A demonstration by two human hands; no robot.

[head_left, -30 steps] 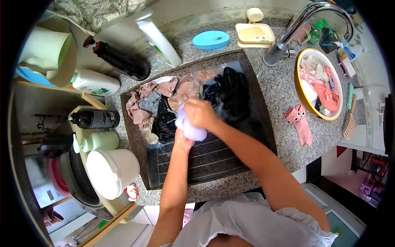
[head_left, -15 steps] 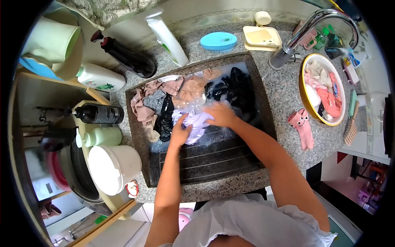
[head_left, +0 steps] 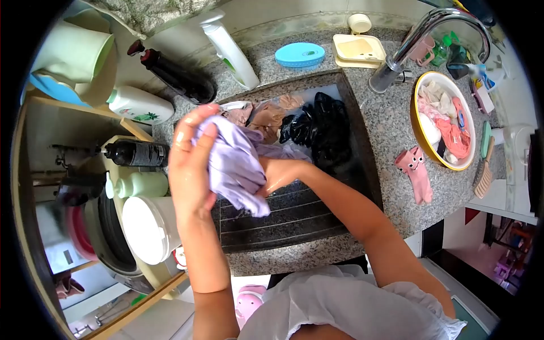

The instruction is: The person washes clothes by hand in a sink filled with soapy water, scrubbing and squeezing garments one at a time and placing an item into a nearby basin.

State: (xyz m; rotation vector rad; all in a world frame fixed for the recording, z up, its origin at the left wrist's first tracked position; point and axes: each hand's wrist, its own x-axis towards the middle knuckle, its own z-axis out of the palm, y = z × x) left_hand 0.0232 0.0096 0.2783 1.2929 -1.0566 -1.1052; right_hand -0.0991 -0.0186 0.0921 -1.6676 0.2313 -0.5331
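A wet lavender garment point(head_left: 235, 164) is bunched between my two hands, raised over the dark sink point(head_left: 272, 232). My left hand point(head_left: 192, 153) grips its left side, the fingers curled over the top edge. Lower on the right, my right hand point(head_left: 283, 174) holds the cloth, its fingers partly hidden behind the folds. Part of the lavender fabric trails back toward the water. Behind it in the sink lie black clothes point(head_left: 326, 127), a tan piece point(head_left: 269, 120) and a pinkish one point(head_left: 238, 112), partly covered by my left hand and the garment.
A yellow-rimmed basin point(head_left: 419, 119) of clothes and a pink sock point(head_left: 418, 178) sit on the right counter near the faucet point(head_left: 391, 71). Behind the sink are a blue brush point(head_left: 300, 55), a soap dish point(head_left: 358, 51) and bottles point(head_left: 229, 51). A white bucket point(head_left: 148, 229) stands at left.
Both hands have lifted the lavender garment from the water toward the camera. The left hand moved up and left, now covering the clothes on the sink's left side.
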